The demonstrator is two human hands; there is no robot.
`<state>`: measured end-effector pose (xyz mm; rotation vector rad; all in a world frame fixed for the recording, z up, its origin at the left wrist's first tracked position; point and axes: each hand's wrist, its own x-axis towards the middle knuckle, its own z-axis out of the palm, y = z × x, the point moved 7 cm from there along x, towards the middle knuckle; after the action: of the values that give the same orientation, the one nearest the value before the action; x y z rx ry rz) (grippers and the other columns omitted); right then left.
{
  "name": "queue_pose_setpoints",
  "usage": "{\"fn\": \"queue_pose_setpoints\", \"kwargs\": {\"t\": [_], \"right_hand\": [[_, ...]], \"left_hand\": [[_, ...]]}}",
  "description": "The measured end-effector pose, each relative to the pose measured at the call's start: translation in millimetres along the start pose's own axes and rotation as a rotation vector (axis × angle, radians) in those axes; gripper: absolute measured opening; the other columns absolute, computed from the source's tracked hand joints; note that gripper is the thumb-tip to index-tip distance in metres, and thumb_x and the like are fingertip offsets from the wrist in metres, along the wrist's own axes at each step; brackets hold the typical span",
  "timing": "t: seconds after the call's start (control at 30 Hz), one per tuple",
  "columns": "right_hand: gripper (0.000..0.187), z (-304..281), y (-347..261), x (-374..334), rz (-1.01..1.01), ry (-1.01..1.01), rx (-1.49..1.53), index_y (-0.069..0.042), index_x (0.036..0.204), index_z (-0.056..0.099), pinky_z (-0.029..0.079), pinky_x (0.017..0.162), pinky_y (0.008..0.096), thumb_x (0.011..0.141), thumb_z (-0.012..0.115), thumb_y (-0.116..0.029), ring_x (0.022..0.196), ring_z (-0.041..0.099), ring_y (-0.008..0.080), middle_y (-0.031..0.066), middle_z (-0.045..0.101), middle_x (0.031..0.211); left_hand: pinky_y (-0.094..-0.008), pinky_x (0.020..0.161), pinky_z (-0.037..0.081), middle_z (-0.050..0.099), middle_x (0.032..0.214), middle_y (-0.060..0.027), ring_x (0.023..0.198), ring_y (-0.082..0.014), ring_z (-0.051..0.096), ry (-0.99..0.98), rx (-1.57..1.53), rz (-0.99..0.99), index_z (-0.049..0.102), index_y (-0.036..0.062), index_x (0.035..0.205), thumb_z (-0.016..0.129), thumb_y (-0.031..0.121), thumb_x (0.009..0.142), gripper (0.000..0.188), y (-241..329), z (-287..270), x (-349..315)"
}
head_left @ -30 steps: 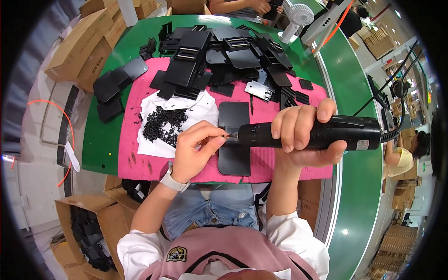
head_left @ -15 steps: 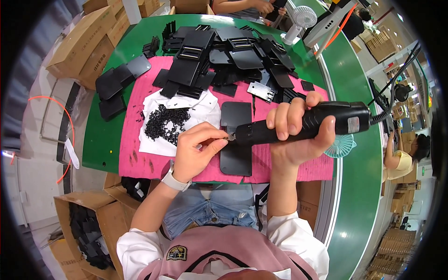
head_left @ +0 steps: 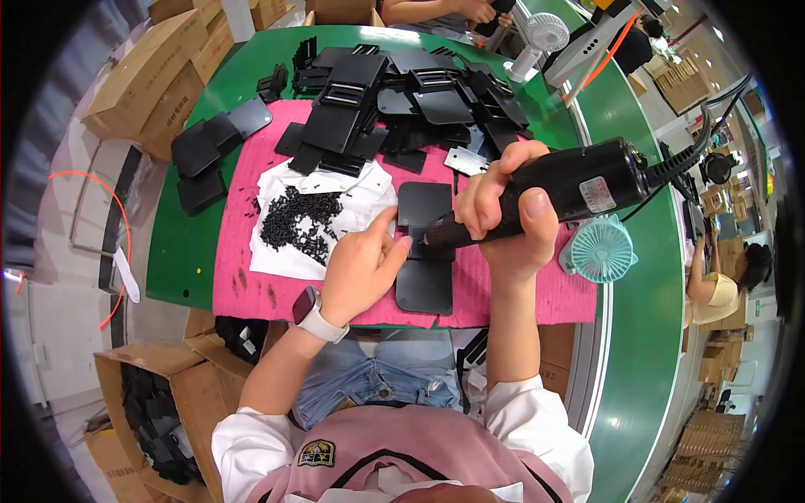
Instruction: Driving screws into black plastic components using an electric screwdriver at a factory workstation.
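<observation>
My right hand [head_left: 503, 214] grips a black electric screwdriver [head_left: 579, 186] with a cable, its tip pointing left and down at a flat black plastic panel [head_left: 424, 251] on the pink mat [head_left: 251, 289]. My left hand [head_left: 362, 267] rests on the panel's left edge, fingertips pinched right at the driver's tip; whether a screw is between them I cannot tell. A pile of small black screws [head_left: 300, 220] lies on a white sheet [head_left: 277, 256] just left of my left hand.
A heap of black plastic parts [head_left: 402, 101] covers the back of the green table [head_left: 180, 251]. A small teal fan [head_left: 599, 250] lies at the right. Cardboard boxes [head_left: 142, 84] stand left and below. Other people work at the far side and right.
The screwdriver's body has swung upward so it now tilts down toward the panel. My left hand stays at the tip, shifted slightly right.
</observation>
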<state>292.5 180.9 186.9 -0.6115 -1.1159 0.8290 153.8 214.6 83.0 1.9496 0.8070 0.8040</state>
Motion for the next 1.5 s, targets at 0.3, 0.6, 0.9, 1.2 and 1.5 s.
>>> {"fn": "queue_pose_setpoints", "kwargs": {"t": [0.3, 0.6, 0.9, 1.2, 1.5], "right_hand": [[0.034, 20.5, 18.2, 5.0, 0.103, -0.071, -0.103, -0.002, 0.088, 0.050, 0.038, 0.049, 0.0230, 0.073, 0.074, -0.020, 0.054, 0.048, 0.0100, 0.0031, 0.051, 0.066], [0.040, 24.1, 25.2, 7.4, 0.123, -0.140, -0.084, -0.002, 0.087, 0.043, 0.033, 0.039, 0.0244, 0.076, 0.073, -0.026, 0.040, 0.041, 0.0112, 0.0030, 0.044, 0.053], [0.034, 27.0, 19.3, -0.6, 0.092, -0.075, -0.186, 0.000, 0.085, 0.047, 0.037, 0.043, 0.0248, 0.072, 0.075, -0.016, 0.045, 0.046, 0.0105, 0.0037, 0.049, 0.058], [0.040, 3.9, -21.7, -9.3, 0.092, -0.007, 0.092, 0.000, 0.110, 0.046, 0.035, 0.043, 0.0248, 0.083, 0.066, -0.022, 0.046, 0.042, 0.0108, 0.0025, 0.046, 0.060], [0.029, -110.3, 12.4, -48.1, 0.334, 0.297, -0.716, -0.001, 0.108, 0.054, 0.043, 0.061, 0.0227, 0.085, 0.067, -0.013, 0.067, 0.054, 0.0098, 0.0010, 0.056, 0.083]], "left_hand": [[-0.0407, 0.052, 0.039, 0.055, 0.056, -0.0122, 0.054, -0.0304, 0.056, -0.093, -0.110, -0.103, 0.050, -0.0008, 0.102, 0.061, 0.019, 0.084, 0.029, -13.6, 6.4, 4.1], [-0.0395, 0.051, 0.040, 0.055, 0.056, -0.0117, 0.053, -0.0297, 0.057, -0.095, -0.069, -0.144, 0.050, -0.0011, 0.100, 0.062, 0.017, 0.083, 0.027, -8.5, 2.2, 4.1], [-0.0396, 0.051, 0.041, 0.057, 0.056, -0.0112, 0.053, -0.0289, 0.058, -0.033, -0.046, -0.028, 0.053, 0.0000, 0.100, 0.063, 0.015, 0.082, 0.026, -11.3, 7.6, 6.7], [-0.0424, 0.052, 0.045, 0.058, 0.056, -0.0117, 0.055, -0.0301, 0.060, 0.046, 0.126, -0.122, 0.058, 0.0000, 0.098, 0.069, 0.032, 0.076, 0.040, -5.6, 2.5, -1.1], [-0.0281, 0.047, 0.027, 0.037, 0.050, 0.0008, 0.048, -0.0085, 0.032, 0.109, -0.496, -0.001, 0.047, -0.0018, 0.109, 0.070, 0.019, 0.081, 0.041, 1.6, -36.7, -40.1]]}}
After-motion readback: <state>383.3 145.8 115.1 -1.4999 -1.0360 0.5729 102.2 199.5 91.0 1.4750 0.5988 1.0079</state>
